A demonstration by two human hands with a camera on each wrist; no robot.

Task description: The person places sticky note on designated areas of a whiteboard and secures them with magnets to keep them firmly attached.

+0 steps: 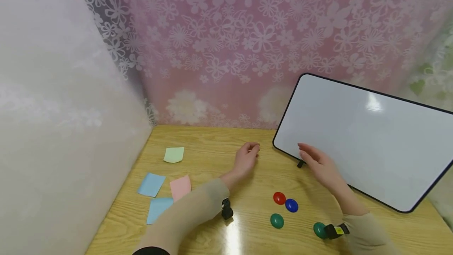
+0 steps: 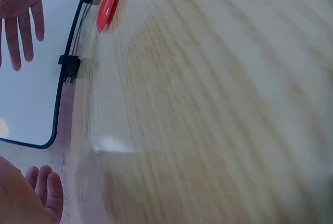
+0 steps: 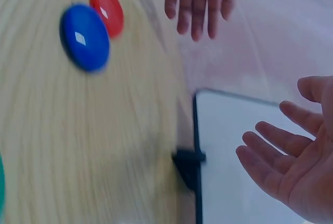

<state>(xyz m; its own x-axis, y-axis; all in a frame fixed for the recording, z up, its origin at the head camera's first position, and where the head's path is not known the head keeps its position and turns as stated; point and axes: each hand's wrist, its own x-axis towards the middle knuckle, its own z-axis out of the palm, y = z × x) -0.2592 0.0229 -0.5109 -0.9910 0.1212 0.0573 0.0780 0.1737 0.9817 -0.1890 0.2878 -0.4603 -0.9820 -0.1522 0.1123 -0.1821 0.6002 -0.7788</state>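
Note:
A whiteboard with a black frame stands tilted at the back right, propped on small black feet. In front of its lower left edge is my right hand, fingers extended and nothing in them; the right wrist view shows its palm with the fingers apart. My left hand hovers over the table left of the board, also holding nothing, its fingers loosely extended. Between the forearms lie a red round magnet, a blue one and a green one.
Another green magnet lies by my right wrist, partly behind the wrist camera. On the left of the wooden table are a pale green sticky note, a pink one and two blue ones. A floral curtain hangs behind.

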